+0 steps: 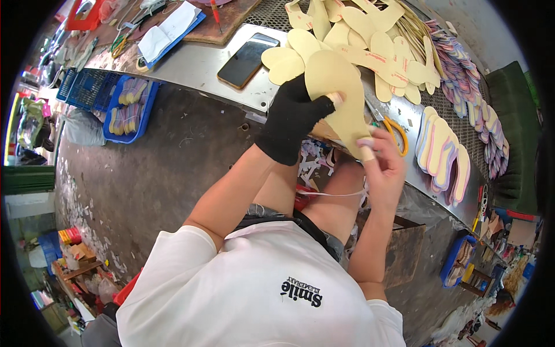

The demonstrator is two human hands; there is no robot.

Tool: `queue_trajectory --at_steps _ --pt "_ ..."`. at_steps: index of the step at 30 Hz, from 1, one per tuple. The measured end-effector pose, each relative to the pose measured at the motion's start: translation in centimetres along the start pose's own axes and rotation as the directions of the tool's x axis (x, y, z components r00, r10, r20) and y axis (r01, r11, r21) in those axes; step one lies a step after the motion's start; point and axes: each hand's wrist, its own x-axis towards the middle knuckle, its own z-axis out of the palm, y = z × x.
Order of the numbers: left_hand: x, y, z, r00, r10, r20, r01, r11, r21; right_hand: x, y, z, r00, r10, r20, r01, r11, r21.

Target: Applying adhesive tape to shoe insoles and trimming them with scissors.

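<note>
So I had the gloved left hand and bare right hand both closed on a tan insole, mid-trimming I'd guess, scissors on the surface probably needed next.

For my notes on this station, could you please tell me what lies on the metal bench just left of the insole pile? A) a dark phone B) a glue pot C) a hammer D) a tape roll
A: a dark phone lies flat on the metal bench, beside the pile of tan insoles.
</note>
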Motion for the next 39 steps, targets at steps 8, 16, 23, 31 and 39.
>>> queue_trajectory --at_steps 8,16,23,31,39 --pt "-1.8 0.6 1.3 0.993 -0.106 0.043 0.107 0.994 -0.004 1.7 -4.3 0.1 0.995 0.059 -0.082 -0.025 0.931 0.365" --pt "-2.4 0.5 1.6 0.998 -0.051 0.047 0.052 0.998 -0.031 2.4 -4.4 1.1 0.993 0.081 -0.089 -0.05 0.952 0.302" --pt "-2.5 0.5 1.6 0.996 -0.06 0.069 0.059 0.998 0.015 2.4 -4.7 1.2 0.989 0.101 -0.106 -0.07 0.962 0.265" --pt "-2.2 0.1 1.7 0.998 -0.006 0.07 0.001 0.997 0.071 2.2 -3.7 3.0 0.91 -0.19 -0.369 0.184 0.982 -0.053" --pt "-1.6 0.9 1.2 0.987 0.024 0.162 -0.048 0.988 0.144 2.8 -3.5 1.7 0.994 -0.084 -0.077 0.097 0.979 0.177"
